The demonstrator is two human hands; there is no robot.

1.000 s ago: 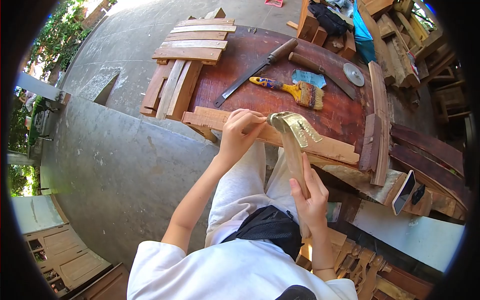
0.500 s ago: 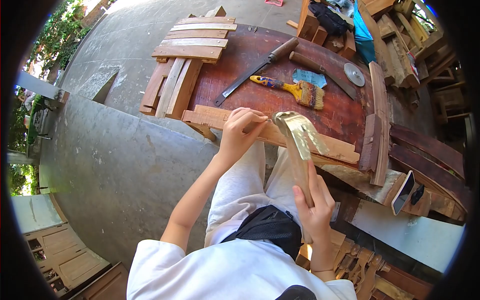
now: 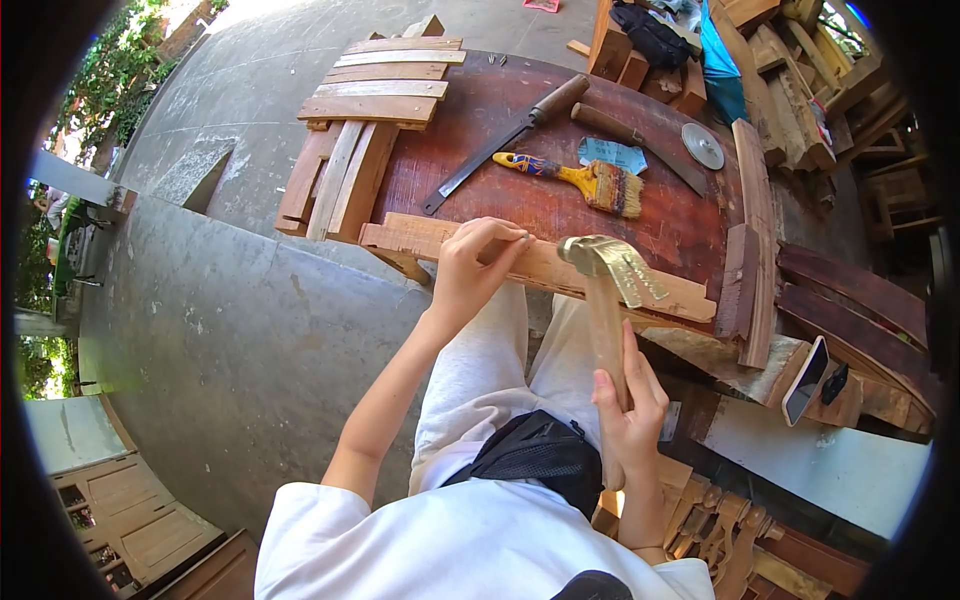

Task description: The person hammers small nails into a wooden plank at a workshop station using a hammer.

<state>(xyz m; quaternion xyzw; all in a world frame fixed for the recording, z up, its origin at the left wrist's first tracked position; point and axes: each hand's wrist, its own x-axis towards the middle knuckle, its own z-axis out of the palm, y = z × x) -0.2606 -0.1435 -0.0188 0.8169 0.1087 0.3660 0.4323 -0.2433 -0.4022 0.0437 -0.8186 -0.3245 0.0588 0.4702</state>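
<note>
My left hand (image 3: 474, 262) rests at a long light wooden strip (image 3: 640, 287) along the table's near edge. Its thumb and forefinger pinch a small nail (image 3: 527, 236), mostly hidden by the fingertips. My right hand (image 3: 634, 412) is wrapped round the wooden handle of a claw hammer (image 3: 606, 335). The hammer's brassy head (image 3: 612, 262) hangs over the strip, a little to the right of the left fingertips and apart from them.
On the red-brown table (image 3: 420, 165) lie a long file (image 3: 480, 170), a paintbrush (image 3: 580, 182), a wooden-handled blade (image 3: 640, 138) and a metal disc (image 3: 703, 147). Nailed slats (image 3: 375, 88) stand at left. A phone (image 3: 805, 382) leans at right.
The hammer head has shifted slightly right and down, away from my left fingertips. My left hand keeps its pinch at the strip. The view has shifted slightly.
</note>
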